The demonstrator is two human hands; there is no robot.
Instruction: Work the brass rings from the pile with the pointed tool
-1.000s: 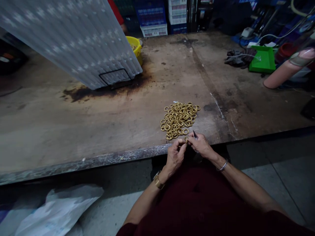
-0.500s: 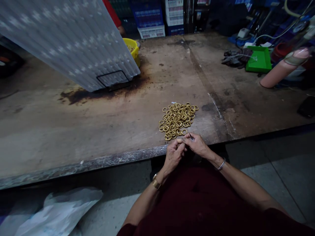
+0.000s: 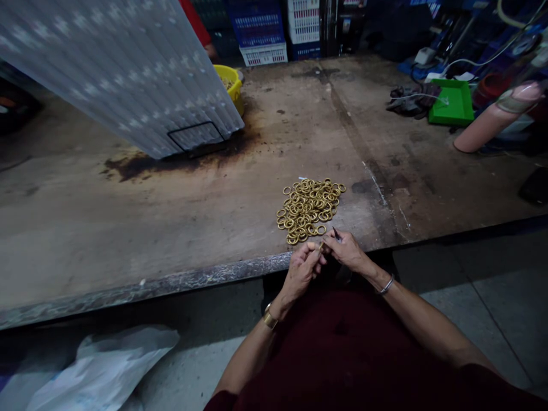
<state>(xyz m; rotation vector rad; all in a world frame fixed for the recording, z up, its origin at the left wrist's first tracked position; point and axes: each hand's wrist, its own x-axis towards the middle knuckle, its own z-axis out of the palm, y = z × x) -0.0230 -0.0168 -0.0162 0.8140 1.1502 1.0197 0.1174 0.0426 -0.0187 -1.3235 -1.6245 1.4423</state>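
A heap of brass rings (image 3: 310, 208) lies on the worn wooden workbench (image 3: 214, 188) near its front edge. Just below the heap, my left hand (image 3: 302, 269) is closed in a pinch on one small brass ring (image 3: 321, 245). My right hand (image 3: 349, 251) meets it fingertip to fingertip and grips a thin dark tool (image 3: 336, 233) whose tip sticks up above the fingers. A gold watch sits on my left wrist and a metal bangle on my right.
A large grey patterned panel (image 3: 128, 74) leans over the bench's left rear. Behind it stands a yellow tub (image 3: 233, 83). A green tray (image 3: 454, 103), a pink cylinder (image 3: 492, 120) and cables crowd the right rear. White plastic bags (image 3: 98, 365) lie on the floor at left.
My hands stay together at the bench edge with only small finger movements; the dark tool's tip shows again above my right fingers. The view shifted slightly.
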